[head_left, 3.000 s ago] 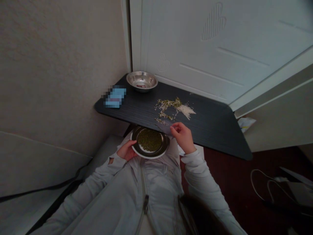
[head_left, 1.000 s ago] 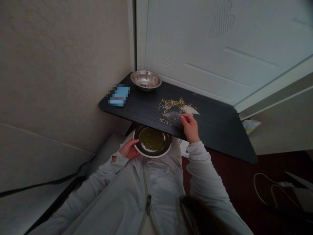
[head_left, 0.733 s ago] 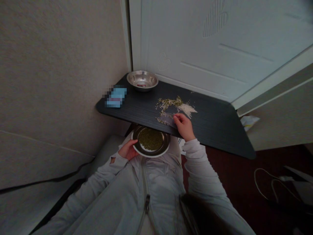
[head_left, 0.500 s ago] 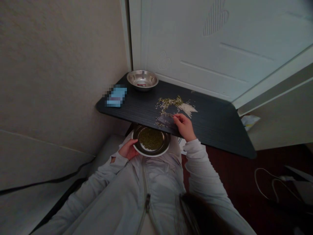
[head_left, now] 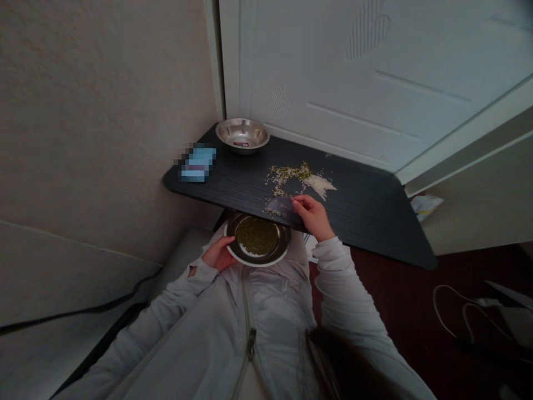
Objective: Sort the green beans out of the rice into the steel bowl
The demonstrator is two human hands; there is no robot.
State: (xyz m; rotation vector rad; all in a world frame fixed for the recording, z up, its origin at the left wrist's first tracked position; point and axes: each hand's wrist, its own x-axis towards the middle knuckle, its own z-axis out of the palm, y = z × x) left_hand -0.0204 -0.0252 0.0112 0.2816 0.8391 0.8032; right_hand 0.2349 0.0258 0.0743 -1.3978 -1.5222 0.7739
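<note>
My left hand (head_left: 219, 254) grips the left rim of a metal bowl (head_left: 284, 247), tucked under the table's near edge above my lap. Small green beans (head_left: 257, 236), which look like mung beans, cover much of its bottom. My right hand (head_left: 312, 214) pinches a thin clear plastic piece (head_left: 281, 205) at its right end, low over the tabletop by the near edge. Pale grains and a few beans show around and through the plastic. Beyond it lie scattered mixed grains (head_left: 287, 173) and a heap of white grains (head_left: 320, 184).
A second metal bowl (head_left: 242, 135) with a small red label inside stands at the back left of the dark table (head_left: 366, 214). A blurred blue object (head_left: 199, 164) lies near the left corner. A wall and a white door (head_left: 333, 72) border the table. White cables (head_left: 452, 311) lie at lower right.
My right hand has shifted slightly left with the plastic piece, which now lies flatter over the grains near the edge. My left hand and the bowl stay put.
</note>
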